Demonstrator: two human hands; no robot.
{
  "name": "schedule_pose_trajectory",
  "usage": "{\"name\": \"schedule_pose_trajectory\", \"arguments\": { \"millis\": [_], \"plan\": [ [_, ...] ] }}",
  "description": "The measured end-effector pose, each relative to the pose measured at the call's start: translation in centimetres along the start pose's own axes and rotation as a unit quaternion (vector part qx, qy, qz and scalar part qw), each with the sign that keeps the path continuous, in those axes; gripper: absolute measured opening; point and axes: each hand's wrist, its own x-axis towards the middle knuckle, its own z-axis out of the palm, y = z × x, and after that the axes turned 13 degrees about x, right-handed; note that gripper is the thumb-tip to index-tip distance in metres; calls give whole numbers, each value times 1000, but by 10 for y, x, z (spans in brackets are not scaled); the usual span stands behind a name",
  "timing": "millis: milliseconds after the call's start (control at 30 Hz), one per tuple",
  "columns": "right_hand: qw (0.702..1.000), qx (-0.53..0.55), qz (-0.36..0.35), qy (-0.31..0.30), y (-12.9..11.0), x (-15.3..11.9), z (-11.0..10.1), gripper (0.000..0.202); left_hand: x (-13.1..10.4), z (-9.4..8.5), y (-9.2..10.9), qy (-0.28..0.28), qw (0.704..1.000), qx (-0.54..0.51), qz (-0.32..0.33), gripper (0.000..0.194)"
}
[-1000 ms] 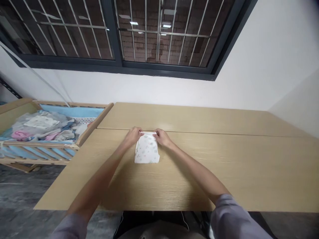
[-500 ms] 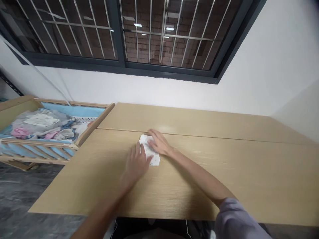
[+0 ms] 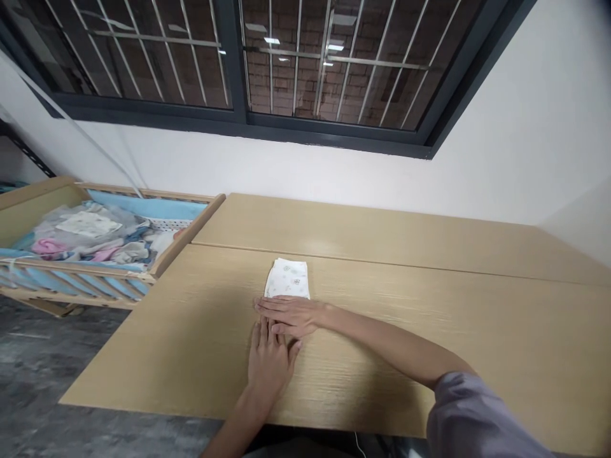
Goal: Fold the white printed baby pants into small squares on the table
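Observation:
A small folded white cloth (image 3: 291, 277) with a faint printed pattern lies flat on the wooden table (image 3: 391, 305). Across its near edge rests my right hand (image 3: 291, 313), palm down with fingers stretched out to the left. My left hand (image 3: 272, 359) lies flat just below, its fingertips close to or under the right hand; whether they touch the cloth is hidden. Neither hand grips anything.
To the left stands a wooden crib (image 3: 176, 251) with blue lining, holding a heap of clothes (image 3: 128, 251) and a clear plastic bag (image 3: 67, 222). A barred window (image 3: 329, 76) is set in the white wall behind the table. A seam crosses the tabletop.
Both hands have moved nearer to me. My right hand has gone from the cloth's upper part to its near edge, and the cloth now lies flat, with more of it showing.

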Motion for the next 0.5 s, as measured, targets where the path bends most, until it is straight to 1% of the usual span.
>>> {"name": "schedule_pose_trajectory", "arguments": {
  "millis": [133, 267, 400, 500],
  "plan": [
    [999, 11, 44, -5, 7, 3, -8, 70, 0, 13, -2, 37, 999, 5, 2, 65],
    [996, 2, 91, -1, 24, 6, -18, 70, 0, 19, -4, 63, 998, -10, 2, 67],
    [994, -34, 104, 10, 49, 5, -33, 67, -1, 22, -5, 72, 997, -5, -4, 66],
    [993, -60, 100, 34, 66, 0, -48, 65, -2, 23, -6, 73, 997, -12, -3, 65]
  ]
}}
